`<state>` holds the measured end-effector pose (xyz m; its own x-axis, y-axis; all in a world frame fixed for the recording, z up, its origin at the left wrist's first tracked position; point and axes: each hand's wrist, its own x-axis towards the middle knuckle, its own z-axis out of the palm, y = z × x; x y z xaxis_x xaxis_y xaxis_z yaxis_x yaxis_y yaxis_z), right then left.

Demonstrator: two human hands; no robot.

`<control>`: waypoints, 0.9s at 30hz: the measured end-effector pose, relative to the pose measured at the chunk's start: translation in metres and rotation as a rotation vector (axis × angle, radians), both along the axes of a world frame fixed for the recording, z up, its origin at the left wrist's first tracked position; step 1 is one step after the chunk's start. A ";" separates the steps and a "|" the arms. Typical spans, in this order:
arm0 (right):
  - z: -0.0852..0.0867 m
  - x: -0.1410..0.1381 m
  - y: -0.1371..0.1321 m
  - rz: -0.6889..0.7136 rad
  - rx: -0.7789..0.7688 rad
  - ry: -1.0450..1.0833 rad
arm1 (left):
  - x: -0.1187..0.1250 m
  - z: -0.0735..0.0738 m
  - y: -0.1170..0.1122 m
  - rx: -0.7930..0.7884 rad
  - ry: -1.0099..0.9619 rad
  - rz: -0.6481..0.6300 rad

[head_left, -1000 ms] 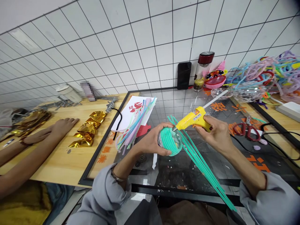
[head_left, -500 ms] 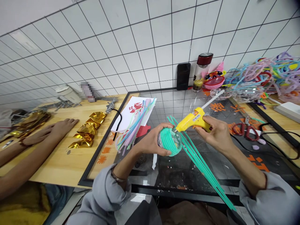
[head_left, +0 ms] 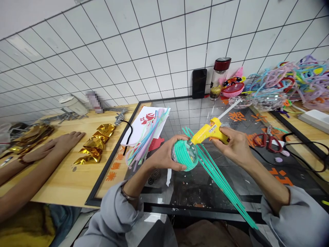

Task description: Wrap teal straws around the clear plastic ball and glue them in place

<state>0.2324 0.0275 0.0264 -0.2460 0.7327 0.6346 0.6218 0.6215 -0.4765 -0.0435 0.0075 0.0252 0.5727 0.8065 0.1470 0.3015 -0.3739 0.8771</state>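
My left hand [head_left: 164, 156] is closed around a clear ball [head_left: 185, 155] partly wrapped in teal pipe cleaner, held above a glass-topped table [head_left: 195, 185]. My right hand [head_left: 232, 145] grips a yellow glue gun [head_left: 209, 131], its nozzle touching the top of the ball. A bundle of long teal pipe cleaners [head_left: 221, 181] runs from the ball down toward my lap.
Pastel pipe cleaners [head_left: 146, 137] lie on a white sheet left of the ball. Red scissors [head_left: 266, 140] and a black cord lie at the right, a heap of coloured pipe cleaners [head_left: 295, 80] behind. Another person's hands [head_left: 53, 145] rest by gold foil pieces [head_left: 96, 144] on the wooden table.
The ball and glue gun shifted slightly left with the view; the nozzle stays at the top of the ball. Both grips are unchanged.
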 end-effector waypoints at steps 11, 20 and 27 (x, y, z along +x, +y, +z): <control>-0.004 -0.003 -0.001 -0.031 0.033 0.017 | 0.001 0.002 -0.001 0.001 0.005 -0.001; 0.003 0.000 -0.001 0.028 0.013 0.003 | 0.000 0.000 0.000 0.012 -0.011 -0.016; 0.003 0.002 -0.002 0.035 0.029 -0.009 | -0.001 -0.001 0.001 0.011 -0.011 -0.021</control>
<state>0.2341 0.0253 0.0296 -0.2767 0.7047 0.6533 0.6037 0.6564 -0.4524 -0.0440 0.0085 0.0241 0.5876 0.7926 0.1627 0.2836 -0.3901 0.8760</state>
